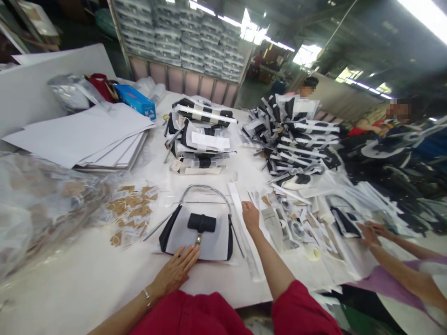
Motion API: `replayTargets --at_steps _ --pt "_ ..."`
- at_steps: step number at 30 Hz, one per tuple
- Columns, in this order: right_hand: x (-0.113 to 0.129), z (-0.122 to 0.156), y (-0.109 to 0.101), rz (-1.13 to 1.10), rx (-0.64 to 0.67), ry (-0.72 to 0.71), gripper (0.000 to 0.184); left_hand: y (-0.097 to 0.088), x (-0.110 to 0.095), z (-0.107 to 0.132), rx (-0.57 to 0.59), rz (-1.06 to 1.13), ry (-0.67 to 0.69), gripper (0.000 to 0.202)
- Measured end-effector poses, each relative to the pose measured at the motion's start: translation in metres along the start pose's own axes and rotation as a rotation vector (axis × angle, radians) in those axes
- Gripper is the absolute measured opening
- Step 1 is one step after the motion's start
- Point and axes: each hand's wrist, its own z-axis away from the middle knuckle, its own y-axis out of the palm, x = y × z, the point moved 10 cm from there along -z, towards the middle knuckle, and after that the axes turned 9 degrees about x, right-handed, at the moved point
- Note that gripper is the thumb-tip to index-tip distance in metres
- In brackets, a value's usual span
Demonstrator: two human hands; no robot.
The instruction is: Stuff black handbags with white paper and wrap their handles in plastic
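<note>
A handbag (212, 239) with a pale front, black ends and a black flap tab lies on the table before me, its wrapped handle (206, 187) arched away from me. My left hand (182, 264) rests on the bag's lower front edge, fingers stretched out flat just below the metal clasp (199, 238). To the right of the bag, my right hand (250, 217) is closed, with its fingertips at the edge of a long white strip (237, 200). Its curled fingers partly hide the grip. Clear plastic strips (252, 265) lie below that hand.
Brown tags (134, 204) and plastic bags (45, 209) lie left, below white sheets (87, 128). Wrapped handbags are stacked behind (202, 142) and at the back right (300, 144). Tape rolls (312, 251) and scraps lie right, beside a co-worker's hands (372, 232) at another bag.
</note>
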Motion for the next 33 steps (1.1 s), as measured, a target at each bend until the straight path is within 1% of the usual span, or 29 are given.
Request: replayTargets --at_steps 3,6,8,11,13,15,17,19,22,24,25,26,27,28,29,30,31,32,33 --pt "-0.016 -0.057 -0.001 0.023 0.001 0.057 0.032 0.012 0.003 0.001 0.095 0.024 -0.029 0.080" --pt "-0.031 -0.097 0.011 0.063 0.024 0.099 0.035 0.021 0.005 0.002 0.119 -0.001 -0.075 0.081" --pt "-0.038 -0.113 0.021 0.100 0.054 0.113 0.045 0.021 0.005 0.002 0.093 -0.041 -0.094 0.081" --pt "-0.042 -0.130 0.032 0.193 0.088 0.120 0.058 0.015 0.004 0.003 0.019 -0.097 -0.071 0.074" --pt "-0.043 -0.139 0.034 0.296 0.118 0.151 0.061 0.009 0.004 0.004 -0.029 -0.126 -0.050 0.070" --pt "-0.044 -0.145 0.033 0.374 0.166 0.192 0.059 0.002 0.003 0.003 -0.067 -0.146 -0.029 0.066" --pt "-0.047 -0.146 0.024 0.392 0.212 0.216 0.051 -0.003 0.002 0.002 -0.086 -0.156 -0.024 0.061" --pt "-0.053 -0.142 0.007 0.413 0.235 0.227 0.041 -0.006 0.001 0.001 -0.077 -0.145 -0.033 0.058" --pt "-0.063 -0.129 -0.034 0.463 0.212 0.238 0.039 -0.005 0.000 -0.001 -0.042 -0.082 -0.029 0.057" --pt "-0.061 -0.115 -0.064 0.503 0.160 0.259 0.043 -0.004 0.000 -0.001 -0.041 -0.031 -0.030 0.057" --pt "-0.051 -0.105 -0.077 0.512 0.112 0.239 0.045 -0.003 0.000 -0.001 -0.040 -0.010 -0.023 0.058" --pt "-0.033 -0.093 -0.087 0.506 0.053 0.181 0.047 -0.003 -0.001 -0.001 -0.044 0.010 -0.016 0.059" --pt "-0.008 -0.077 -0.092 0.485 -0.010 0.082 0.047 -0.003 -0.001 -0.001 -0.047 0.026 -0.010 0.061" --pt "0.023 -0.056 -0.092 0.452 -0.067 -0.053 0.047 -0.003 -0.002 -0.001 -0.052 0.039 -0.003 0.064" --pt "0.058 -0.032 -0.085 0.411 -0.108 -0.217 0.046 -0.003 -0.002 -0.001 -0.060 0.047 0.001 0.067" --pt "0.091 -0.003 -0.071 0.380 -0.122 -0.373 0.045 -0.004 -0.003 -0.001 -0.067 0.051 0.005 0.070" --pt "0.121 0.026 -0.051 0.369 -0.100 -0.513 0.045 -0.004 -0.003 -0.001 -0.074 0.051 0.012 0.072" --pt "0.146 0.056 -0.026 0.371 -0.055 -0.642 0.044 -0.003 -0.004 -0.001 -0.081 0.049 0.017 0.074" --pt "0.164 0.084 0.002 0.394 0.015 -0.748 0.044 -0.003 -0.004 -0.002 -0.086 0.047 0.024 0.076"
